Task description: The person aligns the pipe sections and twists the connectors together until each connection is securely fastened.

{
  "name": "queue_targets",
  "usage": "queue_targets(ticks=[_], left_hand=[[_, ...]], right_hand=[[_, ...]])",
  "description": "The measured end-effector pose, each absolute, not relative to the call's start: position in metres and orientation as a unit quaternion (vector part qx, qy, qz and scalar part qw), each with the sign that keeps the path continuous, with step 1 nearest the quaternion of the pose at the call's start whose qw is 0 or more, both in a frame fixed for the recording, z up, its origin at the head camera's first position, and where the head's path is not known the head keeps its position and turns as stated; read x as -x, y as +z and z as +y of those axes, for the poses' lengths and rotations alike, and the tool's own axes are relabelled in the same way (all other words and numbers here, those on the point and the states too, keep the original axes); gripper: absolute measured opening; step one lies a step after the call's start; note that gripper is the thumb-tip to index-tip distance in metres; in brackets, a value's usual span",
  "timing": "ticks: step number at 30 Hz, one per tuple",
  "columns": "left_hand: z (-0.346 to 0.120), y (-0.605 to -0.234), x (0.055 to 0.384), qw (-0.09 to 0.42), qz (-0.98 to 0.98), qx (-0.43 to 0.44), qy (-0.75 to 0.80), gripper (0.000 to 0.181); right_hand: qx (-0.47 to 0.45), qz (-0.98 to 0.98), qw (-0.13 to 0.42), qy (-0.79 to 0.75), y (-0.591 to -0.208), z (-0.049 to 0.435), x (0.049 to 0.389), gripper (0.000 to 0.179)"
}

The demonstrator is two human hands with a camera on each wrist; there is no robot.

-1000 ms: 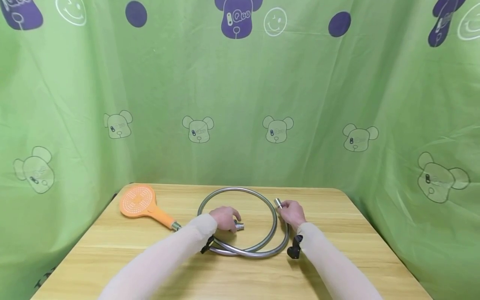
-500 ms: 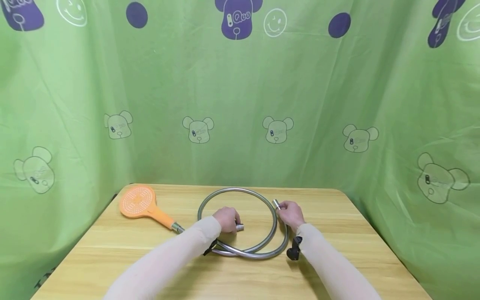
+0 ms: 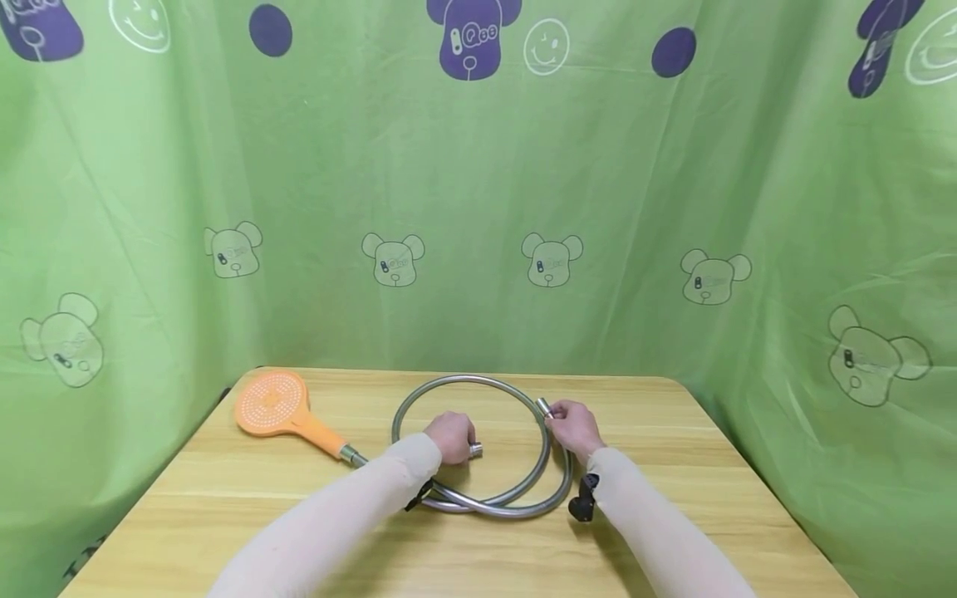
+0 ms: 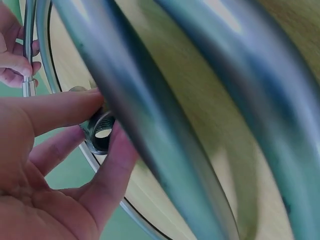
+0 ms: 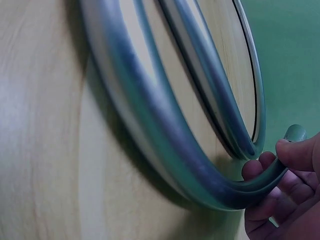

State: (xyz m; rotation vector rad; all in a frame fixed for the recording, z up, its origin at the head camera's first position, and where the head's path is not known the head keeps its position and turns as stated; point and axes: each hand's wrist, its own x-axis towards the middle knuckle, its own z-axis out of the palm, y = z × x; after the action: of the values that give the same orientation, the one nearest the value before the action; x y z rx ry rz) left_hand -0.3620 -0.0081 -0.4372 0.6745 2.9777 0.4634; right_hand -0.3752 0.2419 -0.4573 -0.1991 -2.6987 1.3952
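A coiled metal shower hose (image 3: 523,512) lies on the table, one end joined to the handle of an orange shower head (image 3: 272,404). My left hand (image 3: 450,438) is inside the coil and pinches a small chrome fitting (image 3: 476,450). In the left wrist view, thumb and fingers are around this fitting, whose round threaded opening shows. My right hand (image 3: 576,427) grips the hose just below its loose end, and the metal end nut (image 3: 544,407) sticks out past the fingers. The right wrist view shows thumb and fingers curled round the hose.
The wooden table (image 3: 673,515) has its back edge close to a green curtain (image 3: 478,166), which also hangs along both sides. Crossed turns of the hose lie between the two forearms. A black wrist camera (image 3: 583,498) hangs beside the right wrist.
My left fingers have closed round the chrome fitting, which was partly uncovered before. My right hand has moved slightly left with the hose end.
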Motion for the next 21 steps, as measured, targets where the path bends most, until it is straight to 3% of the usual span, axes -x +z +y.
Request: queue_targets(ticks=[21], left_hand=[[-0.0101, -0.4378, 0.3722, 0.014, 0.967, -0.195, 0.162, 0.009]], right_hand=[[0.042, -0.892, 0.065, 0.445, -0.4517, 0.2365, 0.3739, 0.026]])
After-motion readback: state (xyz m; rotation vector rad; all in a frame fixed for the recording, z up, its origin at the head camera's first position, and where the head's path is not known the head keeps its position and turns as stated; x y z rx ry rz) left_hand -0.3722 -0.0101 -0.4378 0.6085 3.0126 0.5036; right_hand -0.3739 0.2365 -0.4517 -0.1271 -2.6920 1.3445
